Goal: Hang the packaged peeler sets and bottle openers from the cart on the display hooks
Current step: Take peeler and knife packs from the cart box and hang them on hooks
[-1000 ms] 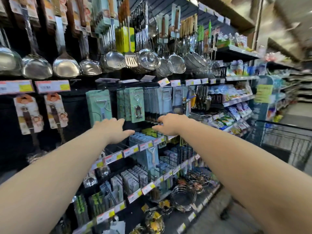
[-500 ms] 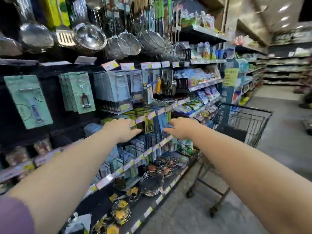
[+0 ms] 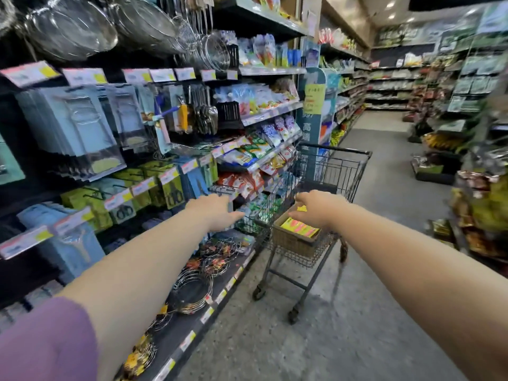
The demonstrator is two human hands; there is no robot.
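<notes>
A black wire shopping cart (image 3: 334,171) stands in the aisle against the shelving. Inside it sits a brown cardboard box (image 3: 292,240) with yellow and pink packages (image 3: 299,227). My right hand (image 3: 316,209) hovers over the box with loosely curled fingers, holding nothing that I can see. My left hand (image 3: 217,211) reaches out flat, fingers apart, beside the cart's near left corner. Greenish packages (image 3: 257,209) lie in the cart behind the wire. Pale blue packaged utensils (image 3: 79,125) hang on display hooks at the upper left.
Shelving with price tags (image 3: 143,185) runs along the left. Wire baskets (image 3: 192,291) sit on the bottom shelf. Strainers (image 3: 71,28) hang overhead. The grey floor (image 3: 384,160) stretches past the cart. Stacked goods (image 3: 483,215) line the right side.
The view has swung right from the hooks to the cart. Both hands have left the hanging packages and moved right and down, to the cart.
</notes>
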